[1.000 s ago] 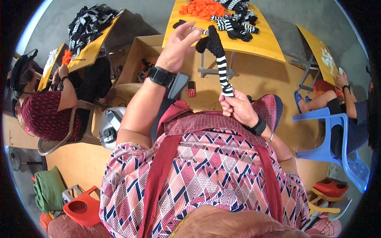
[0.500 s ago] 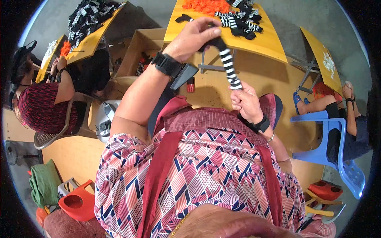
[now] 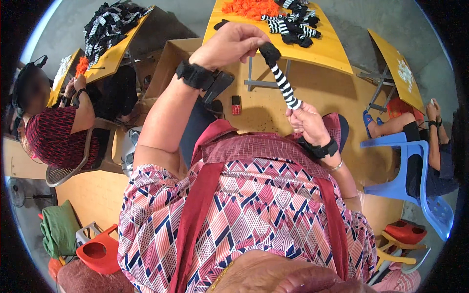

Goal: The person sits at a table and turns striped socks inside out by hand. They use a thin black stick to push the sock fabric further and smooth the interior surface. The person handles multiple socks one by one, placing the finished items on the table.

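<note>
A small sock-like knit tube (image 3: 283, 85) with black and white stripes and a black end is stretched up and leftward in front of my lap. My right hand (image 3: 309, 126) is closed around its lower striped end, so that end is hidden. At the black end, the fingertips of my left hand (image 3: 232, 45) are pinched together at the edge of the fabric. More striped black-and-white knit pieces (image 3: 293, 29) lie on the yellow table (image 3: 322, 53) just beyond my hands, beside a heap of orange fluff (image 3: 251, 8).
An open cardboard box (image 3: 171, 63) stands left of the table. A red-and-black phone-like object (image 3: 236, 105) lies on the floor. To the left, a seated person (image 3: 61, 122) handles orange fluff at another table; on the right, another sits on a blue plastic chair (image 3: 405, 166).
My left hand has shifted slightly left and down, to the tip of the black end. The tube hangs straighter, with more of its black end showing. My right hand keeps its hold.
</note>
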Action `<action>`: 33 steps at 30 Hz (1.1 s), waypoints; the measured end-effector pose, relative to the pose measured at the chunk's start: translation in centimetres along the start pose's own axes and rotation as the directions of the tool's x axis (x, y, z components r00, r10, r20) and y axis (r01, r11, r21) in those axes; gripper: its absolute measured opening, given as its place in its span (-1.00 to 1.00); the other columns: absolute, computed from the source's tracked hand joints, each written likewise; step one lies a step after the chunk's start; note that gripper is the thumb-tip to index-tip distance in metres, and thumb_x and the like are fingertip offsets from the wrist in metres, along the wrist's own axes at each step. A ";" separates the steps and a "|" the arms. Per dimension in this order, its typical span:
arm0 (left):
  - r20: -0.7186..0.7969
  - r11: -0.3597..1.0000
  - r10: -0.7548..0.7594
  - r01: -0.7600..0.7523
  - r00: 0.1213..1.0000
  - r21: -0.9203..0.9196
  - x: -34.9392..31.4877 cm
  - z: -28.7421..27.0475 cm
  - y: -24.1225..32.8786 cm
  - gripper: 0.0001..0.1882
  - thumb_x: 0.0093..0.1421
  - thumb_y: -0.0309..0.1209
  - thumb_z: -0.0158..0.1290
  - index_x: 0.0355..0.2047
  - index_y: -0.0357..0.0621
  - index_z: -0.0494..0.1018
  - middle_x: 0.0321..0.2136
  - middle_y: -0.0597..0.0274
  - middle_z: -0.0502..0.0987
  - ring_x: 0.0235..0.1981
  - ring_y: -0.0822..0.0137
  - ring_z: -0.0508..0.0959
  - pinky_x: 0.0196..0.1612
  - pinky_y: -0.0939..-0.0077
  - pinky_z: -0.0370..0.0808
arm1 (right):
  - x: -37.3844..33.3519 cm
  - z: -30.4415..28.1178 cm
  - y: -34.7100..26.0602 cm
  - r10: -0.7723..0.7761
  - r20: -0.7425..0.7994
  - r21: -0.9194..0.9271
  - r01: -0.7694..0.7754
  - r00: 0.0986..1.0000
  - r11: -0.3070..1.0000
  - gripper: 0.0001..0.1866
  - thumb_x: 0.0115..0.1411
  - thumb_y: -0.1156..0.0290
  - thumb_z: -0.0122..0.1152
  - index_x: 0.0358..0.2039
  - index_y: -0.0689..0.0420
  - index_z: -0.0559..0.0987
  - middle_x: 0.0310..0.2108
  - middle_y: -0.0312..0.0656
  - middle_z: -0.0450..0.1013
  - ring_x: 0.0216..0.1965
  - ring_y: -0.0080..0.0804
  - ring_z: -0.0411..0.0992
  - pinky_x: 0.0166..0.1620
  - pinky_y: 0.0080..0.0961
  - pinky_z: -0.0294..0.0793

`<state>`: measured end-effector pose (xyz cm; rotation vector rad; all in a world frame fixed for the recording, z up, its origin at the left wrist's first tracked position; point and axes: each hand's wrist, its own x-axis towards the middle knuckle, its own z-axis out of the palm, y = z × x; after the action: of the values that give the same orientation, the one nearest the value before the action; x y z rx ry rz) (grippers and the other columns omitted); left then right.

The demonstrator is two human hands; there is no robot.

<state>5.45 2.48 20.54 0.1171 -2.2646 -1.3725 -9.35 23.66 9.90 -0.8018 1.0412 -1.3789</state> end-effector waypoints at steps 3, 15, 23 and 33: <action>-0.078 0.992 0.040 -0.031 0.996 0.122 0.3 0.2 0.0 -0.79 0.13 -0.42 -0.07 -0.23 -0.22 0.43 -0.67 0.44 0.37 -0.65 0.63 0.33 -0.59 0.76 0.31 | 0.1 0.1 -0.4 0.016 0.047 -0.006 -0.016 0.999 1.000 -0.79 0.22 0.33 -0.18 -0.45 0.17 0.36 -0.76 -0.49 0.08 -0.76 -0.77 -0.03 -0.71 -0.79 -0.07; -0.249 0.999 -0.035 0.043 0.968 0.027 0.7 1.3 -1.1 -0.83 0.12 -0.41 -0.04 -0.44 -0.31 0.41 -0.61 0.36 0.40 -0.67 0.58 0.36 -0.57 0.70 0.41 | -0.5 0.4 0.2 -0.049 0.086 0.163 0.034 0.995 0.986 -0.73 0.22 0.23 -0.18 -0.48 0.15 0.32 -0.75 -0.46 0.07 -0.75 -0.74 -0.04 -0.70 -0.79 -0.05; -0.196 0.996 -0.065 0.076 0.978 0.049 1.2 -0.1 0.2 -0.78 0.06 -0.31 0.05 -0.47 -0.26 0.45 -0.66 0.39 0.41 -0.63 0.59 0.38 -0.57 0.71 0.38 | 0.4 3.3 0.6 -0.010 0.121 0.107 -0.003 0.993 0.994 -0.79 0.23 0.32 -0.20 -0.42 0.18 0.33 -0.64 -0.34 0.19 -0.64 -0.62 0.17 -0.53 -0.64 0.32; -0.246 0.999 -0.009 0.016 0.969 0.030 -0.5 4.9 -3.1 -0.79 0.09 -0.34 0.00 -0.52 -0.27 0.45 -0.68 0.40 0.41 -0.65 0.59 0.34 -0.57 0.69 0.33 | 1.2 4.8 1.0 -0.115 -0.060 0.238 0.126 0.992 0.963 -0.82 0.22 0.36 -0.19 -0.43 0.18 0.32 -0.65 -0.37 0.16 -0.65 -0.63 0.09 -0.52 -0.63 0.28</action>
<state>3.19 5.08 15.88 0.2961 -2.0817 -1.2533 -4.69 21.94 10.64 -0.6642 0.8496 -1.5991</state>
